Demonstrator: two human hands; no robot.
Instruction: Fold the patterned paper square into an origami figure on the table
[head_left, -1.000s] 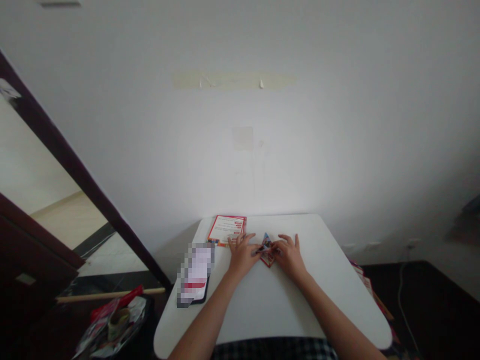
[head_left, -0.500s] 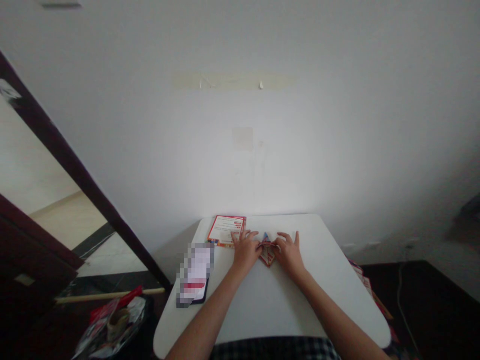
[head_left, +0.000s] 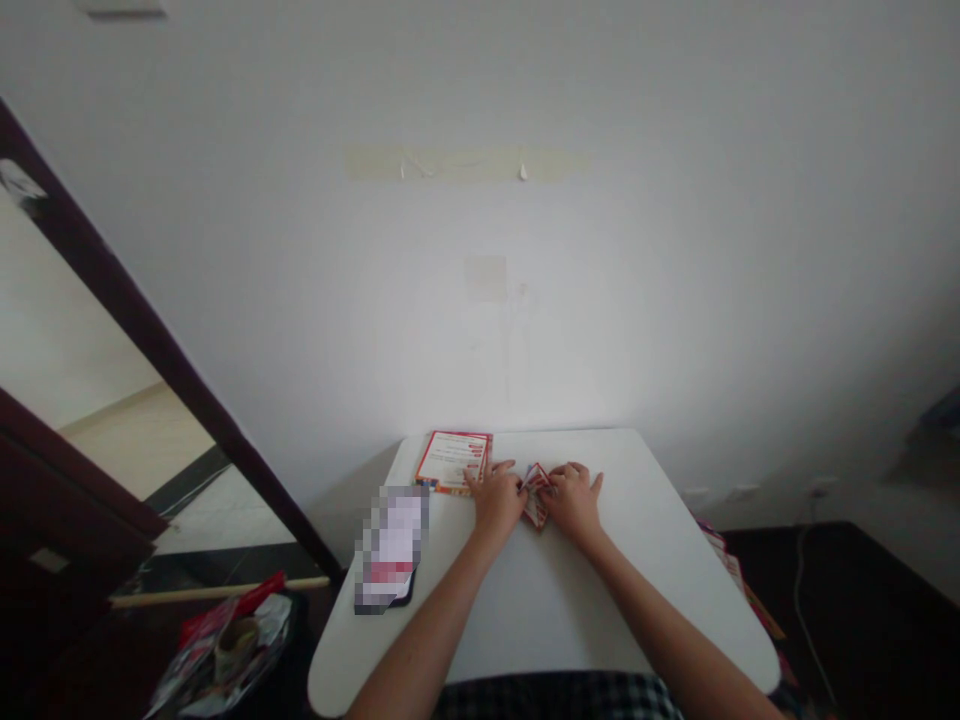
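Both hands are in at the middle of the table, working on 1 small folded paper [head_left: 535, 495]. It's a pointy, roughly triangular bit of printed sheet with a red edge, sitting just above the table's surface or barely touching it, I can't really tell which from this angle. The left hand [head_left: 496, 503] pinches its left side and the right hand [head_left: 574, 500] pinches its right side, so both grips look closed on the paper, with the knuckles almost meeting around it.

Just beyond the left hand is a printed leaflet [head_left: 453, 462], white with a red-orange border, lying flat at the far edge of the white table [head_left: 555, 610]. The left hand's fingers are right beside it, maybe touching its corner. Left of that sits a phone [head_left: 391, 550], screen up, with the screen pixelated out.

Off the table's right edge there's a leaning stack of printed sheets [head_left: 727, 570], and a thin white cable [head_left: 802, 590] runs down by the wall. Down on the floor at lower left is a crumpled plastic bag [head_left: 221, 655] with red on it. A dark-framed mirror [head_left: 142, 340] leans on the white wall [head_left: 480, 330], which has a strip of pale tape [head_left: 465, 163] across it. Plaid fabric [head_left: 555, 695] shows at the bottom.
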